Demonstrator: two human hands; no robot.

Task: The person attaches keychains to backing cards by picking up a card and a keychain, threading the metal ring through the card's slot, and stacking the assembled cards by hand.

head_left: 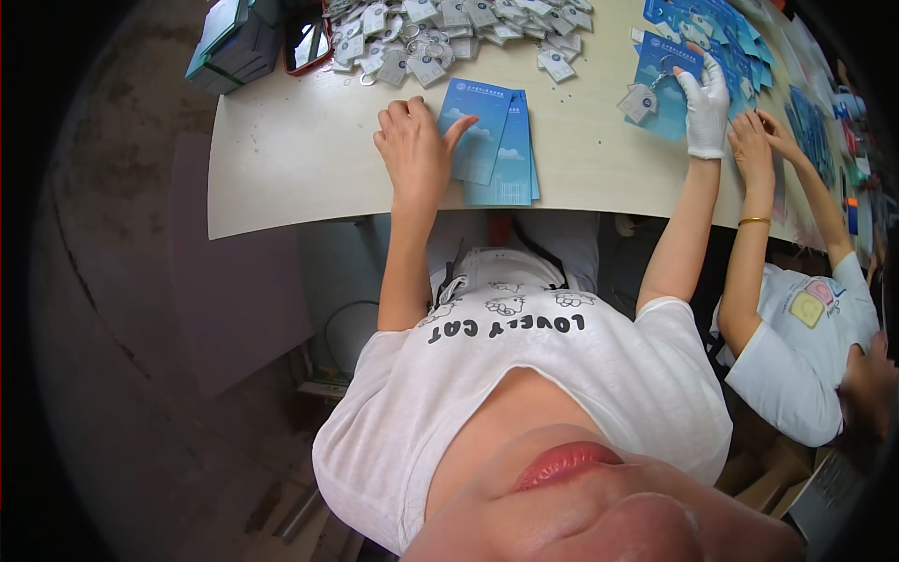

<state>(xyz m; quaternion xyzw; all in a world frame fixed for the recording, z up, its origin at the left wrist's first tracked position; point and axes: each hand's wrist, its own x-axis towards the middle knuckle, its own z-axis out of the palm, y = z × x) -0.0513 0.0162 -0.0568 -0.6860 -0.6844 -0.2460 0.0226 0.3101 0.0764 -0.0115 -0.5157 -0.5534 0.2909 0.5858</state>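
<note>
My left hand (415, 150) is bare, its thumb stretched over the edge of a blue printed card (476, 145) and its fingers resting on the table beside it. That card lies askew on several similar blue cards (510, 178). A white glove with bare fingertips covers my right hand (706, 108); its thumb and fingers are spread over the right edge of another blue card (663, 117). On this card lies a white house-shaped keychain (639, 103), with its chain and ring near my thumb.
A heap of white keychains (440, 37) covers the far middle. Beside it lie a phone (307, 42) and a dark bundle (236, 56). Blue cards with keychains (721, 37) pile up at far right. A co-worker's hands (757, 140) work close to my right hand.
</note>
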